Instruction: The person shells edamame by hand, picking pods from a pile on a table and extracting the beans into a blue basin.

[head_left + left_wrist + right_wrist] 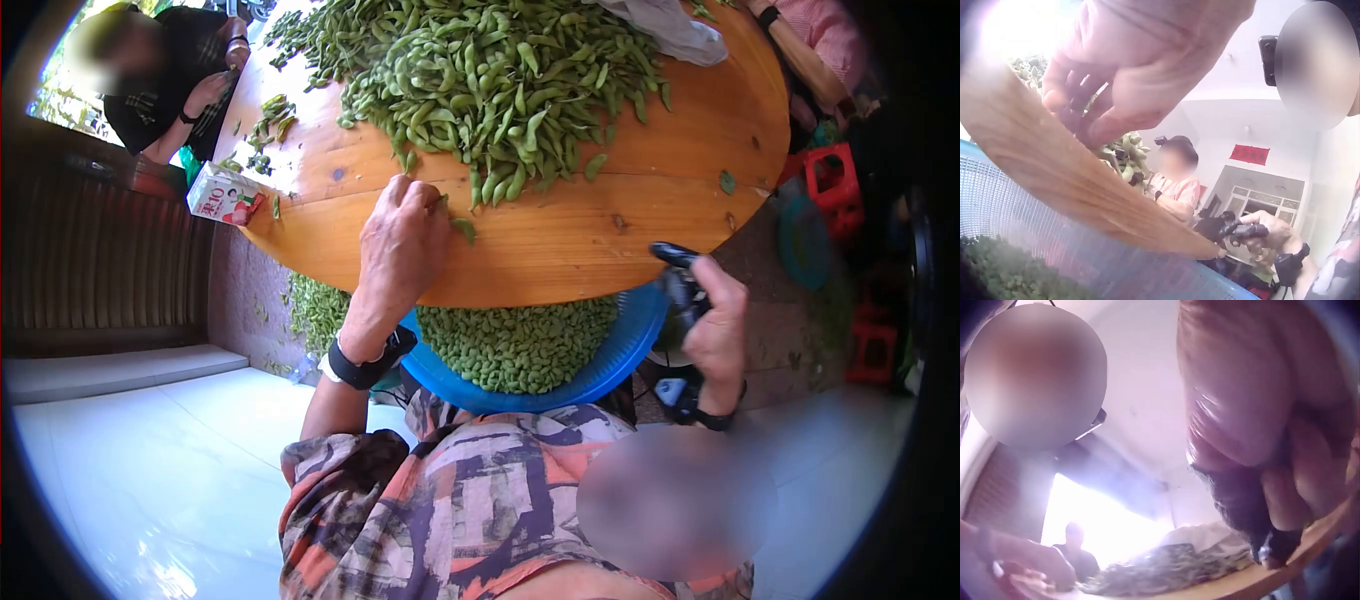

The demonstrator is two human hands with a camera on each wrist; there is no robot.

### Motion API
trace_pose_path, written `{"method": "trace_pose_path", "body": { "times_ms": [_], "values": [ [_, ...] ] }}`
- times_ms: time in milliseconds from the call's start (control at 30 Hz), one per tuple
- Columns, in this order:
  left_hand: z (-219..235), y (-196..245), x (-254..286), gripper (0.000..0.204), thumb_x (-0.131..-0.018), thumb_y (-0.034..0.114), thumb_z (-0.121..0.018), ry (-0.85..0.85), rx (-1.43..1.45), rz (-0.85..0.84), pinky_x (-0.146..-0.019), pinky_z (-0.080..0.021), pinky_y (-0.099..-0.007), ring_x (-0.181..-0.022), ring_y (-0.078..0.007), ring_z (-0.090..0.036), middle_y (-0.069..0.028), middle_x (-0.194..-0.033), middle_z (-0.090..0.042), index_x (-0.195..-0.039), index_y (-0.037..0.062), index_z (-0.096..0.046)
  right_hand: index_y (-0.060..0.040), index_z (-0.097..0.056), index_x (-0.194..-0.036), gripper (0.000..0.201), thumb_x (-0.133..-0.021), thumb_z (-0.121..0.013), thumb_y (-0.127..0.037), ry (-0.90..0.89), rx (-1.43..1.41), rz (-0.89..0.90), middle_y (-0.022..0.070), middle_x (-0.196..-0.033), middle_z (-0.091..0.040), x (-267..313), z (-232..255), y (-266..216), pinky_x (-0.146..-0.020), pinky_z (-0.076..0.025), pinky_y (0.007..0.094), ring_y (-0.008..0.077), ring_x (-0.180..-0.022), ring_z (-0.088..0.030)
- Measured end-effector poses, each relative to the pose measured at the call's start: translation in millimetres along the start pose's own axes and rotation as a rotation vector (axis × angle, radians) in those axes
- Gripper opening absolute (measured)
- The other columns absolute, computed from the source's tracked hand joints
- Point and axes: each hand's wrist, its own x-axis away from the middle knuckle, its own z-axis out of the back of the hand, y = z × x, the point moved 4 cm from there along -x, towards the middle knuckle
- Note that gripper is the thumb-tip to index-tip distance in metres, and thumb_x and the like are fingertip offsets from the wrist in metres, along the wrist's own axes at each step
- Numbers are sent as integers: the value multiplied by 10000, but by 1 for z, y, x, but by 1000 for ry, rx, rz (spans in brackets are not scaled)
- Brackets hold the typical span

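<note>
My left hand (405, 240) is low over the near edge of the round wooden table (560, 240), its bent fingertips at the front of a heap of green soybean pods (480, 90). A loose pod (463, 230) lies beside its thumb; I cannot tell whether the fingers pinch one. In the left wrist view, gaps show between the left fingers (1060, 97). My right hand (722, 325) hangs in the air off the table's right edge, black coverings (675, 253) on its thumb and a finger. Its other fingers (1285, 500) curl loosely, with no pod visible.
Under the table edge, a blue basket (655, 325) holds shelled beans (520, 345). A drink carton (225, 195) stands at the left edge, and a plastic bag (680, 30) lies at the back. People sit at both far sides. Red stools (835, 185) are at right.
</note>
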Motion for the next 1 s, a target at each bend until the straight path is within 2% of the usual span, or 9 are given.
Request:
{"method": "trace_pose_path", "body": {
  "times_ms": [100,167,233,300,400,600,800,933,1000],
  "values": [
    [6,6,7,105,-908,105,-618,3,362,183,-647,-484,-337,-688,-246,-584,-91,-779,-581,-915,9,-577,18,-646,-1037,271,-780,-562,-1,-131,-266,58,139,-791,-539,-8,-38,-19,-659,-437,313,261,-690,-550],
    [0,31,22,118,-965,121,-583,-259,1143,445,-585,-427,-242,-631,-102,-497,-10,-745,-545,-917,16,-558,15,-644,-1102,289,-832,-542,-10,-223,-484,-61,97,-807,-537,-9,-63,-29,-639,-425,282,186,-691,-535],
    [-13,56,39,129,-988,144,-560,-352,1270,526,-561,-380,-198,-649,-36,-430,39,-746,-497,-944,22,-558,-22,-612,-1247,348,-914,-512,-22,-313,-764,-200,-10,-777,-534,-6,-82,-38,-592,-391,200,45,-691,-492],
    [-26,64,52,109,-992,116,-544,-268,1237,485,-546,-355,-188,-627,-48,-441,29,-733,-511,-956,14,-560,-41,-627,-1237,334,-918,-526,-43,-344,-893,-392,-48,-707,-525,-2,-90,-36,-536,-376,180,13,-604,-472],
    [-33,70,60,67,-974,69,-561,-131,1009,345,-558,-370,-190,-640,-43,-443,30,-732,-522,-950,6,-560,-61,-634,-1233,328,-921,-535,-69,-346,-1124,-439,-75,-648,-506,1,-95,-29,-486,-353,164,-10,-539,-444],
    [-31,71,63,58,-962,56,-574,-86,907,279,-559,-380,-189,-640,-39,-453,26,-729,-539,-950,1,-557,7,-608,-1224,323,-931,-519,-92,-377,-1014,-386,-66,-654,-503,0,-94,-25,-474,-348,166,6,-532,-443],
    [-43,81,67,177,-1009,225,-525,-407,1830,832,-476,-290,-185,-553,-56,-403,14,-714,-483,-958,56,-545,3,-626,-1154,276,-942,-472,-84,-503,-1436,-403,-48,-627,-476,2,-103,-11,-453,-330,170,9,-496,-409],
    [-43,79,67,190,-1010,237,-525,-509,1877,837,-475,-291,-191,-561,-56,-415,9,-725,-499,-970,52,-546,10,-640,-1110,250,-916,-496,-55,-446,-1156,-369,-15,-674,-500,3,-91,-18,-514,-387,214,54,-563,-469],
    [-42,78,67,159,-995,202,-556,-529,1764,783,-477,-297,-199,-569,-57,-421,3,-741,-514,-973,45,-547,8,-650,-1050,244,-834,-536,6,-280,-678,-41,59,-749,-535,-3,-79,-25,-621,-434,275,162,-667,-541]
  ]
}}
